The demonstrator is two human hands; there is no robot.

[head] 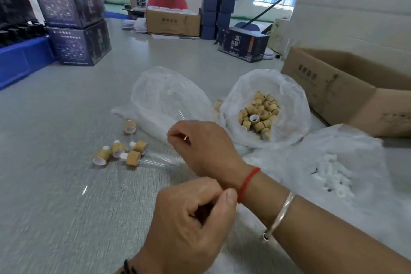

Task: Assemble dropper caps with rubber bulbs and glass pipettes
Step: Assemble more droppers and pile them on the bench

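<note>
Now the right hand [206, 147] pinches a thin glass pipette [182, 117] that sticks out beyond its fingertips, the left hand [189, 224] is curled, its hold hidden; glass seems fragile and slippery, better gripped mid-stem.

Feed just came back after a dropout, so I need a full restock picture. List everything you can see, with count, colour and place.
Loose caps: five, tan with white liners, table left of centre.
Bag of caps: one, clear, dozens of tan caps, centre right.
Bag of pipettes: one, clear, centre.
Bag of bulbs: one, clear, white parts, right.
Cardboard box: one, brown, open, far right.
Dark boxes: several, stacked far left.
Left hand: curled, contents hidden.
Right hand: pinching a clear pipette.
</note>
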